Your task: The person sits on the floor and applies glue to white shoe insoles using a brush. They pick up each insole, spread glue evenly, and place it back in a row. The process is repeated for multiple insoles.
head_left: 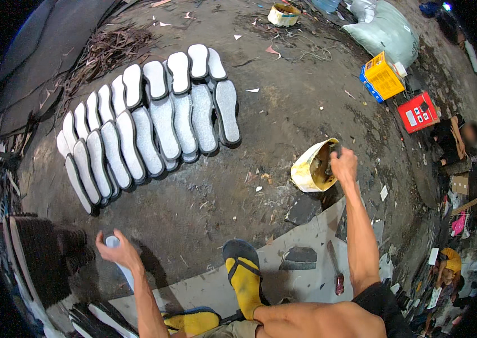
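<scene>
My left hand [119, 251] is closed round a pale shoe sole [126, 276], held at the lower left beside a stack of dark soles [41, 253]. My right hand [344, 165] is at the rim of a yellowish-white bucket [305, 173] that leans to one side, with brown smears inside. Its fingers grip what looks like a brush with a dark handle [337, 151]; the lower end is hidden in the bucket. Ahead to the left, many white-topped, dark-edged soles [162, 127] lie overlapping in two rows on the ground.
A knife [335, 265] lies on a grey sheet [272, 265] near my yellow-socked foot [244, 281]. Dark scrap strips [114, 48] are heaped at the far left. Toward the right stand a yellow can [384, 78] and a red box [418, 112]. Other people sit at the right edge.
</scene>
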Motion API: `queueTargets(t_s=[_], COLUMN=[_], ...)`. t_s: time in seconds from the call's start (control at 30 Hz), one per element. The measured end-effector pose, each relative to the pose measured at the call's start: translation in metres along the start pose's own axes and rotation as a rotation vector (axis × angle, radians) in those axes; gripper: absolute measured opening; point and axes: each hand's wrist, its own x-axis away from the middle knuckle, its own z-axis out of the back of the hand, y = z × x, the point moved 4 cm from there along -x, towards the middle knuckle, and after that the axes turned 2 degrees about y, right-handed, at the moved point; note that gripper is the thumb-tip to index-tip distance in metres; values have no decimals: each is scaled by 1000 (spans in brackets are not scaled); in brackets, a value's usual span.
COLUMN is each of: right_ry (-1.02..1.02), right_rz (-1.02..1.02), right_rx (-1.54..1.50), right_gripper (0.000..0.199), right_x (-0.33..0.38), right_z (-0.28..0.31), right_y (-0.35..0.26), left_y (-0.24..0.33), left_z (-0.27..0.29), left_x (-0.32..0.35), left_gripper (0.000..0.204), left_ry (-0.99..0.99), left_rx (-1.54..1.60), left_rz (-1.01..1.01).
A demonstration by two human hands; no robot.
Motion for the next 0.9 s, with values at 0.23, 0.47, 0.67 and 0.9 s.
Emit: queueTargets(t_s=[0.23,0.47,0.67,0.9], right_ry=[-14,-540,-706,-539], right_rz=[-386,-262,294,471], right_rx=[-1355,-997,-1295,-756], right_gripper=[30,26,31,28], right_x=[14,173,192,246], right_z=[35,48,109,-48], right_y=[71,-42,-248,-355], left_y=[-115,-67,49,71], left_z=[61,88,48,33], left_x=[55,61,115,170], left_gripper=[106,68,60,80], left_ry=[-402,-141,-455,-779], left_rx=[-471,-141,229,63], left_rz=[294,73,-243,-280])
